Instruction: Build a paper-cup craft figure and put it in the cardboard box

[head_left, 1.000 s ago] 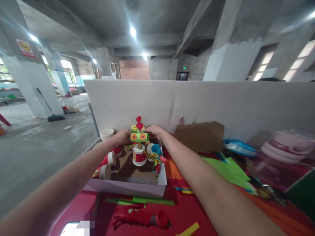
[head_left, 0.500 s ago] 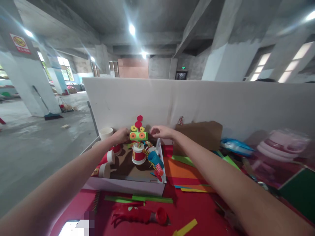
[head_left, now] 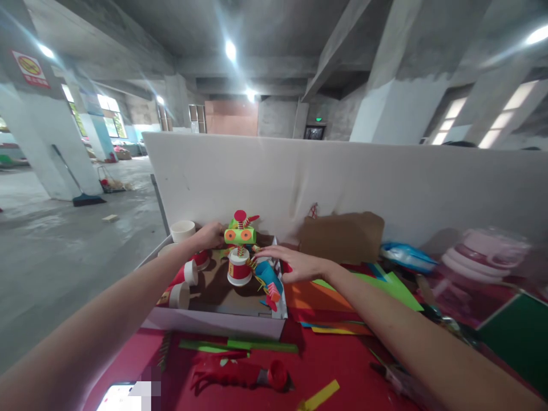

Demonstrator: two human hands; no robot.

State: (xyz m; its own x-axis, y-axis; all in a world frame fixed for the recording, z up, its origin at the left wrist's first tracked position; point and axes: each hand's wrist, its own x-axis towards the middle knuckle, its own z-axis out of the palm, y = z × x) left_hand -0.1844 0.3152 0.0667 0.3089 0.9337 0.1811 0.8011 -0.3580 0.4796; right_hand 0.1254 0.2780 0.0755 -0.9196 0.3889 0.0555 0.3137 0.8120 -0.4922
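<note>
A figure made from a red-and-white paper cup (head_left: 240, 269) stands in the shallow box (head_left: 214, 324), with a green rolled-paper head bearing orange eyes. Behind it shows part of a second green paper figure (head_left: 233, 225) with a red disc. My left hand (head_left: 210, 235) is at the box's far side, its fingers curled beside the green heads; the tips are hidden. Over the box's right edge, my right hand (head_left: 293, 262) is open with fingers stretched out, near a blue cup figure (head_left: 268, 273) with folded paper limbs that lies tilted.
More paper cups (head_left: 183, 229) lie along the box's left side. Coloured paper sheets (head_left: 317, 302) and brown cardboard (head_left: 342, 237) lie to the right. A red hot-glue gun (head_left: 240, 374) and green strips (head_left: 261, 345) lie in front. A white partition (head_left: 334, 177) stands behind.
My right hand has moved down and toward me, away from the figures' heads, with its fingers spreading. The rear figure's red disc has dropped and tilted right. My left hand stays nearly in place.
</note>
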